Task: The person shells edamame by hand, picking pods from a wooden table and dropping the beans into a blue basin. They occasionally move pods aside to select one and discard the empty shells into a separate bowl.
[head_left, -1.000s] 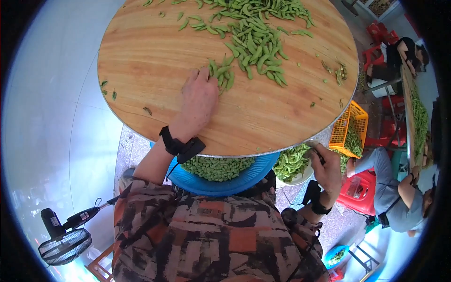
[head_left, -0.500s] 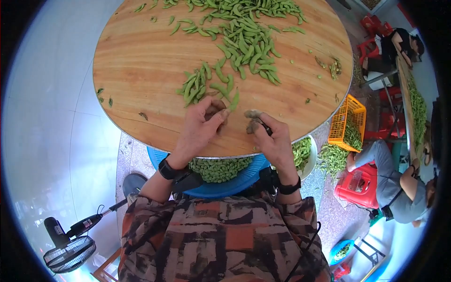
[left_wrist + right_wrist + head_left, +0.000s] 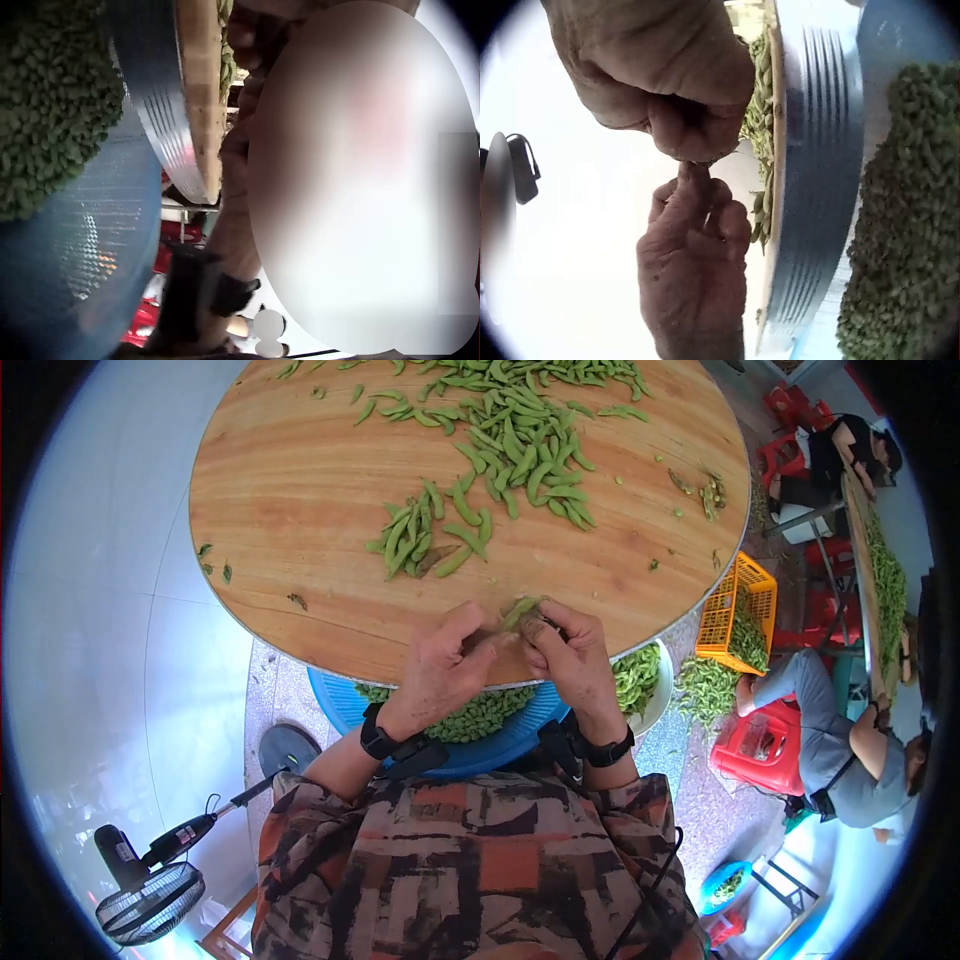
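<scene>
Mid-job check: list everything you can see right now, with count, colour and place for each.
round table: one, light wood, centre of the head view.
edamame pods: many, green, piled at the table's far side, with a small cluster nearer the hands.
pod: one, green, pinched between both hands at the table's near edge.
blue basin: one, under the table's near edge, holding many green shelled beans.
white bowl: one, right of the basin, holding green pods.
orange crate: one, on the floor, right.
fan: one, black, floor, lower left.
left hand: pinches the pod.
right hand: pinches the pod.
</scene>
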The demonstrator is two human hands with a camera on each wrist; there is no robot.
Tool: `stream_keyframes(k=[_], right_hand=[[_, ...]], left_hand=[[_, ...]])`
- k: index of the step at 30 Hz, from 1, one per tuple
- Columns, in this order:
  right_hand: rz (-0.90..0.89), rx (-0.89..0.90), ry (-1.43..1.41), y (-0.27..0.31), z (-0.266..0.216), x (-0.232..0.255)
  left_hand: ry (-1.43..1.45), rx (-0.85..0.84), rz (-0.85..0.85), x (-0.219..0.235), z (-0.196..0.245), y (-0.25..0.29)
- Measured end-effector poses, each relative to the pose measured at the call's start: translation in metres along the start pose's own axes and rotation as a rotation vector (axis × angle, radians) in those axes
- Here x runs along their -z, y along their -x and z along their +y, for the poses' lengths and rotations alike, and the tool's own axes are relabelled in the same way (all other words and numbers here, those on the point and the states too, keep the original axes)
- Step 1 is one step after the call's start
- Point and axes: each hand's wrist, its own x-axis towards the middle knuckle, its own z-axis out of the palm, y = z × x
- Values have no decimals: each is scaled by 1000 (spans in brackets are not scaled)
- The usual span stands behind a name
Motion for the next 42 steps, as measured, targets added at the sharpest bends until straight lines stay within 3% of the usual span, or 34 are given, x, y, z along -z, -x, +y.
stream_keyframes(k=[2,4,5,7,8,9,10,11,13,17,19,23,25,26,28,29,31,32,34,35,37,42], right_hand=[[-29,-2,-34,4,-5,0],[-109,-64,-177,4,-2,11],[-193,-126,-319,4,-1,15],[-175,-132,-257,6,-7,17],[-153,-141,-196,8,-9,17],[-152,-142,-197,10,-9,15],[-64,4,145,12,-7,11],[26,150,487,14,-6,7],[30,214,548,20,-12,-2],[13,279,672,21,-12,1],[14,279,694,23,-15,1],[21,348,797,22,-8,2],[98,420,852,22,-2,-7],[177,490,908,21,2,-13],[251,557,969,19,15,-24],[326,622,1028,19,19,-28],[310,634,1069,20,23,-33],[299,649,1109,19,23,-34],[335,640,1099,19,26,-34],[375,638,1088,18,27,-34],[393,638,1084,17,27,-33],[419,676,1074,15,24,-29]], left_hand=[[69,-4,-30,4,-3,1],[1138,412,-270,9,-2,1],[1138,412,-269,8,-3,0],[1240,459,-326,4,-3,-2],[1240,461,-326,1,0,-4],[1017,424,-273,0,5,-7],[793,385,-221,-2,7,-10],[793,385,-221,-3,5,-12],[266,181,-208,-4,-1,-16],[12,210,-287,8,14,-21],[-227,-21,-345,14,16,-21],[-203,-109,-398,23,14,-24],[291,453,-457,22,26,-23],[290,453,-456,18,19,-21],[632,509,-315,4,-4,-15],[633,512,-314,-2,-8,-12],[502,426,-122,-13,-11,-9],[502,428,-119,-18,-9,-9],[656,410,-13,-27,-2,-10],[658,409,-12,-30,1,-11],[966,445,14,-34,5,-10],[1036,469,-19,-35,13,-10]])
